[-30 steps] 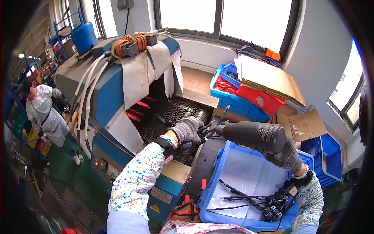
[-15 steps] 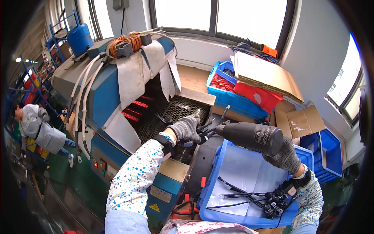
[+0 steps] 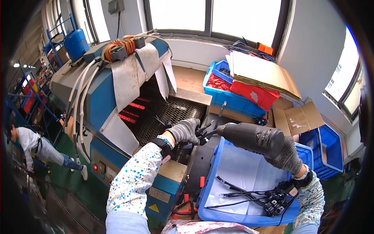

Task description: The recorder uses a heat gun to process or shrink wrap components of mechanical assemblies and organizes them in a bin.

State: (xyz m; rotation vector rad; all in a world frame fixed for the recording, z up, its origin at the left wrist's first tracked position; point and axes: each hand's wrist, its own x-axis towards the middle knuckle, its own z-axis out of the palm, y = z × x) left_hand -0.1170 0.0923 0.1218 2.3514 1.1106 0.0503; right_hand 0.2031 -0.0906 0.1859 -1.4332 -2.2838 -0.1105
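My left hand [image 3: 185, 132], in a grey knit glove, is closed around a bunch of black cables [image 3: 206, 133] at the open end of the blue heating machine [image 3: 159, 187]. One cable end with a metal lug [image 3: 223, 104] sticks up from the bunch. My right hand [image 3: 287, 156], gloved too, grips a dark grey heat gun [image 3: 253, 137]. The nozzle points left at the cables and sits close to them. Below the gun, a blue bin [image 3: 210, 191] lined with white sheet holds a black wiring harness [image 3: 274, 202] with connectors.
Behind stands a blue bin [image 3: 218, 93] of red parts, with cardboard sheets [image 3: 265, 74] beside it. Stacked blue bins [image 3: 331, 152] and an open carton [image 3: 300, 119] are at right. Red bars glow inside the machine over its mesh belt [image 3: 179, 111]. A person [image 3: 43, 146] is at far left.
The view has shifted slightly. My left hand and the cables have moved a little downward, while the heat gun still points at them. The person at far left now leans forward.
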